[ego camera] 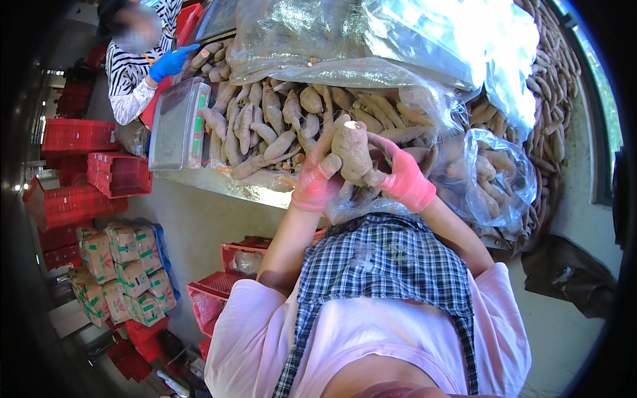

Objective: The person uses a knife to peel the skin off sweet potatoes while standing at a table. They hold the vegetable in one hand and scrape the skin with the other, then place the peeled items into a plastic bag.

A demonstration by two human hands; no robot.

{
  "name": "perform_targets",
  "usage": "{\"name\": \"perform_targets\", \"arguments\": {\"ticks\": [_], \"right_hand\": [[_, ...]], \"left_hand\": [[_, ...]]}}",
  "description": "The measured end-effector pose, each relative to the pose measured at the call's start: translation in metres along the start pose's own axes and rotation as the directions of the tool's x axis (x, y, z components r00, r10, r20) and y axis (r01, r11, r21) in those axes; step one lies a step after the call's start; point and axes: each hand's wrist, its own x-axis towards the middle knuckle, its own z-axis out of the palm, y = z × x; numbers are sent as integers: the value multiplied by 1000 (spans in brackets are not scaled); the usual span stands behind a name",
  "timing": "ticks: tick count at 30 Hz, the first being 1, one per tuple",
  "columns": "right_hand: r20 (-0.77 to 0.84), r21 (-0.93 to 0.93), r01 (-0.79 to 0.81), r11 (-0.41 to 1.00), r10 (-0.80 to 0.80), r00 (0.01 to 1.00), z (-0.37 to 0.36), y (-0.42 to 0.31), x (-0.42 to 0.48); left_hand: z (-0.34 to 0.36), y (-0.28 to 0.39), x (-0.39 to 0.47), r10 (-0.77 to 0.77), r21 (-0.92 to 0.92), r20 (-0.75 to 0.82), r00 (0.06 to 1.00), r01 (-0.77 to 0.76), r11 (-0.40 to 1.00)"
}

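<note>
A large, soil-dusted sweet potato is raised in front of me, its cut pale end facing up. My left hand, in a pink glove with soiled fingers, grips it from the left with the thumb across its side. From the right, my right hand in a matching glove holds its lower side with thumb and fingers. The far fingers of both hands are partly hidden. Beyond them lies a heap of sweet potatoes on the table. Close to my right hand is a clear plastic bag containing several sweet potatoes.
A digital scale sits at the table's left end. Plastic sheeting covers part of the heap. Across the table, a person wears a blue glove. Red crates and stacked cardboard boxes stand on the floor to the left.
</note>
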Motion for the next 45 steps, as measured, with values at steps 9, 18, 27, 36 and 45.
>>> {"name": "perform_targets", "arguments": {"ticks": [9, 18, 27, 36, 45], "right_hand": [[-85, -239, 121, 963, -145, 986, -18, -7, 0], [194, -858, 259, 443, -187, 963, -16, -46, 7], [158, -885, 85, 457, 124, 980, -32, 6, 32], [-60, -402, -140, 905, 126, 990, -34, 21, 21], [257, 130, -71, 989, 36, 966, -6, 10, -14]], "left_hand": [[-8, -4, -10, 36, 307, -258, 966, 47, 951], [-3, -2, -16, -4, 314, -199, 980, 67, 947], [13, 9, -19, -86, 340, -196, 977, 150, 928], [-3, 14, -5, 7, 216, 2, 1000, -7, 976], [-20, 2, 9, 239, 534, -372, 897, -3, 845]]}}
